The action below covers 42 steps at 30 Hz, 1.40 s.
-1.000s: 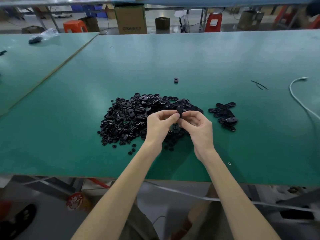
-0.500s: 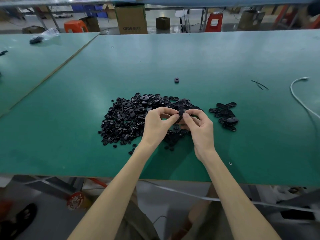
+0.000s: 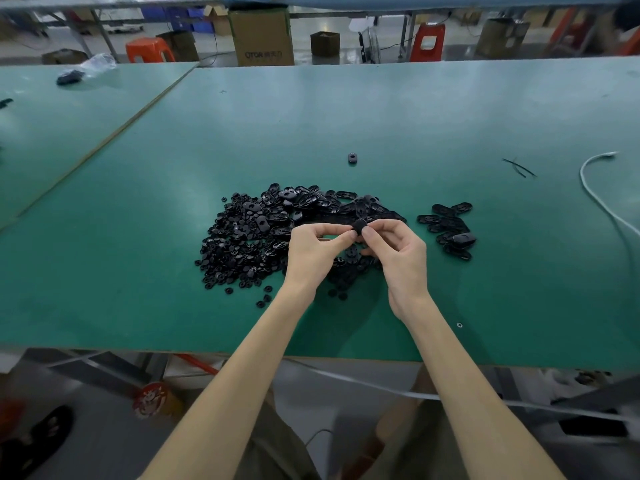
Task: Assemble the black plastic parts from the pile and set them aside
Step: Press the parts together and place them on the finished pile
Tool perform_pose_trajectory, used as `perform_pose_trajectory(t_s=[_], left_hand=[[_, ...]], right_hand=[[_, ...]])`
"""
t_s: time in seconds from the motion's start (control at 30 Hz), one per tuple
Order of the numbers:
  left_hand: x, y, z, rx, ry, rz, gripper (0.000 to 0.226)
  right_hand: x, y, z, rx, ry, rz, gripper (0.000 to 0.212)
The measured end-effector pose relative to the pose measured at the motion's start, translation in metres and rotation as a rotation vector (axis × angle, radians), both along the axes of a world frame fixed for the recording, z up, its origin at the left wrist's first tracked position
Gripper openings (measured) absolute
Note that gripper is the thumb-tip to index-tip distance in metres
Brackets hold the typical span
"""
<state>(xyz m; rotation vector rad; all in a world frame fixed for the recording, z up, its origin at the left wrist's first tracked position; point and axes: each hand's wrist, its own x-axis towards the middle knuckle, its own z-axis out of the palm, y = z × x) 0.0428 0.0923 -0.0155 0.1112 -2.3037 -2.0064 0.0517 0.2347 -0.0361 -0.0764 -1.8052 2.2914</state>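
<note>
Between the two hands: a small black part point(image 3: 360, 226) is held above the tabletop point(image 3: 346, 116), over the near edge of the pile point(image 3: 256, 237).
Left hand point(image 3: 311, 249): fingers curled, thumb and forefinger pinching the part from its left side.
Right hand point(image 3: 398, 251): fingers curled, thumb and forefinger pinching the same part from its right. Whether it is one piece or two being pressed together, I cannot tell.
Slip risk: only fingertips hold the part. If the pieces meet crooked or a pinch loosens, it would likely drop into the pile under the hands and be lost among the loose ones.
Mix-up risk: the set-aside group point(image 3: 450, 230) lies just right of the right hand and near the pile, so a careless put-down could merge the two.
Stray part point(image 3: 352, 158): lies alone, beyond the hands.
Containers: none on the tabletop by the hands; the parts lie loose. A cardboard box point(image 3: 261, 36) stands far beyond the hands, off the tabletop, its contents hidden.
</note>
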Motion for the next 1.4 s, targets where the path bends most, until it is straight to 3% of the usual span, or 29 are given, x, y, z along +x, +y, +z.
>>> perform_pose_trajectory(t_s=[0.97,1.4], left_hand=[[0.000,-0.007,0.004,0.019,-0.071,-0.034,0.011],[0.003,-0.010,0.004,0.125,0.018,-0.073,0.019]], right_hand=[[0.002,0.000,0.002,0.018,0.038,0.062,0.010],[0.005,0.000,0.008,-0.097,0.004,0.105,0.006]])
